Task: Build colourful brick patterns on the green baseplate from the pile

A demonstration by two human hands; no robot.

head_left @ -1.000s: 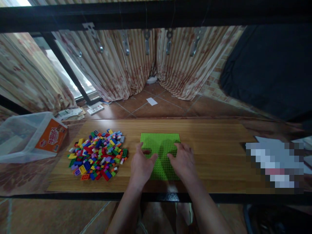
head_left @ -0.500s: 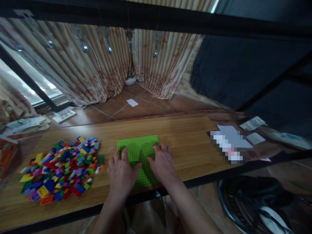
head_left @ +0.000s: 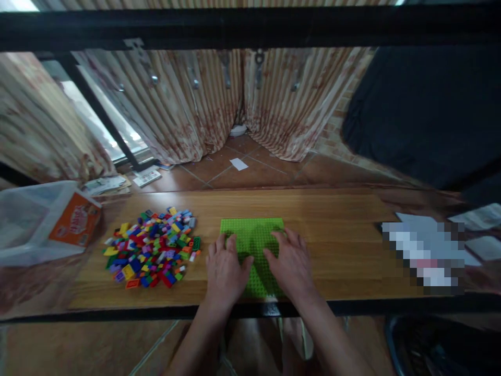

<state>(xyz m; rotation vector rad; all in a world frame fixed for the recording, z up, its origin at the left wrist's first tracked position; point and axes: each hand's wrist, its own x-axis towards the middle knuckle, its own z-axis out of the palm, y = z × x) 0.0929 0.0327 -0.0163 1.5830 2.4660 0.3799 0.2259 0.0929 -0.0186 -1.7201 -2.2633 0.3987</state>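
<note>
Green and studded, a baseplate point(head_left: 256, 235) lies flat on the wooden tabletop point(head_left: 336, 235), between and partly beneath the two hands. The left hand point(head_left: 225, 269) is spread over its left edge, back upward, fingers loosely bent and pointing away from the body, thumb angled inward above the studs. The right hand point(head_left: 293, 261) mirrors it at the right edge, fingers slightly curled, thumb also turned inward. Both are relaxed and unclenched, with a strip of studs showing between the thumb tips; whether the fingertips press on the plate or hover just above it is hard to make out.

Left of the left hand, a short gap away, spreads a heap of multicoloured bricks point(head_left: 156, 248). Farther left stands a translucent bin point(head_left: 31, 230) with an orange label point(head_left: 76, 218). Well to the right of the right hand, a pixelated patch hides something beside pale papers point(head_left: 425, 223). Straight beyond both hands, past the tabletop, a white card point(head_left: 239, 164) lies on the tiled floor point(head_left: 266, 177).
</note>
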